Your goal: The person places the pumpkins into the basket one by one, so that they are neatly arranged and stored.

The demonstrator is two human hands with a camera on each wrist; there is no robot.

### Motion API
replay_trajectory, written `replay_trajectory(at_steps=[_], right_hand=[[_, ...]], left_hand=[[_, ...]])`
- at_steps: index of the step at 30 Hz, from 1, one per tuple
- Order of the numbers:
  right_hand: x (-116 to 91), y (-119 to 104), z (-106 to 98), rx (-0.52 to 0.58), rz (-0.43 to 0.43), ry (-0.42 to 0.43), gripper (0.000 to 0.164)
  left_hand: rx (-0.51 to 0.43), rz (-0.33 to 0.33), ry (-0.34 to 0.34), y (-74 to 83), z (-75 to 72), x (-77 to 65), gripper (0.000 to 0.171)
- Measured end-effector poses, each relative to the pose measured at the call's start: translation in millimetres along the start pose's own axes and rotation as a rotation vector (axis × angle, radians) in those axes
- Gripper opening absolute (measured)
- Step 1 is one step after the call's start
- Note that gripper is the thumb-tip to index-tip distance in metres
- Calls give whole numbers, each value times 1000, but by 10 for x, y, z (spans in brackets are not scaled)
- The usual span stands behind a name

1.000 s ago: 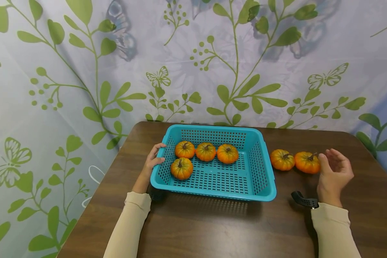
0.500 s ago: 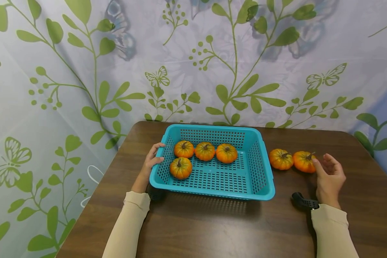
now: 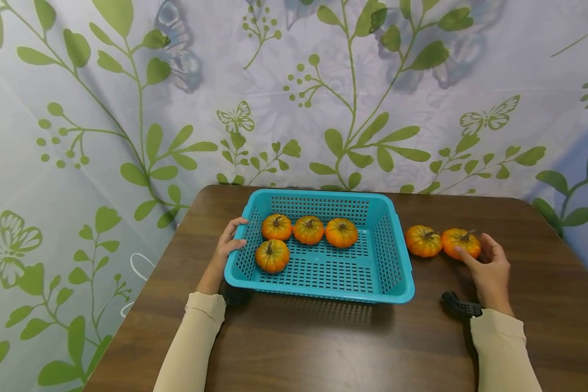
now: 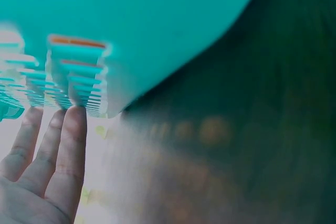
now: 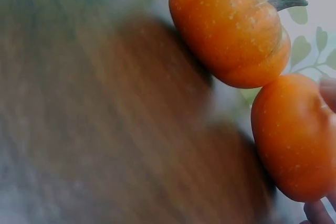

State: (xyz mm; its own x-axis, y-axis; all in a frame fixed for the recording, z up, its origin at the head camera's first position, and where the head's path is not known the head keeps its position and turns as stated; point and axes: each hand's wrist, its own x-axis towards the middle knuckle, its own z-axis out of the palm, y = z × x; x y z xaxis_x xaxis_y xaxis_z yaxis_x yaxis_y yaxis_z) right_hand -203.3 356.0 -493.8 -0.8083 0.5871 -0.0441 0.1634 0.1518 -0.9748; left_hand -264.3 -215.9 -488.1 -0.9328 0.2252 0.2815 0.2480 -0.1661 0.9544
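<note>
Turquoise rectangular perforated plastic basket [image 3: 318, 293], on the dark brown wood-grain table [image 3: 323, 348]; inside, a row of three squat ribbed orange-and-green pumpkins [image 3: 308, 230] along the far side, plus a fourth pumpkin [image 3: 273, 256] in front of the leftmost

Left hand [image 3: 225, 247]: at the basket's left wall, fingers extended and touching; palm partly cut off in the left wrist view

Right hand [image 3: 492, 272]: thumb and fingers bent round a squat ribbed orange pumpkin [image 3: 459, 239], on the table right of the basket; mostly outside the right wrist view

Matching neighbour pumpkin [image 3: 423, 241]: between basket and gripped pumpkin, touching the latter

Curved black perforated piece [image 3: 460, 306]: by the right wrist, attachment hard to make out

Cream sleeves [image 3: 196, 332]: cut off below
</note>
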Motion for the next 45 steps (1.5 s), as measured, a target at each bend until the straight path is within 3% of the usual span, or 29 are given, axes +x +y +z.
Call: replay_trajectory(at_steps=[2, 7, 17, 26, 34, 45], right_hand=[[2, 7, -4, -88, -15, -46, 83], [11, 22, -20, -170, -51, -117, 89], [-2, 22, -23, -216, -48, -120, 87], [-6, 47, 8, -132, -37, 17, 82], [-18, 14, 5, -75, -33, 30, 80], [-14, -5, 41, 60, -146, 76, 74]], left_hand=[[5, -8, 1, 5, -2, -6, 46], [6, -11, 1, 11, -6, -16, 46], [7, -40, 27, 18, 0, -23, 46], [27, -35, 24, 0, -9, -9, 45], [-2, -46, 22, -3, -1, -6, 45], [5, -28, 19, -3, 3, 3, 45]])
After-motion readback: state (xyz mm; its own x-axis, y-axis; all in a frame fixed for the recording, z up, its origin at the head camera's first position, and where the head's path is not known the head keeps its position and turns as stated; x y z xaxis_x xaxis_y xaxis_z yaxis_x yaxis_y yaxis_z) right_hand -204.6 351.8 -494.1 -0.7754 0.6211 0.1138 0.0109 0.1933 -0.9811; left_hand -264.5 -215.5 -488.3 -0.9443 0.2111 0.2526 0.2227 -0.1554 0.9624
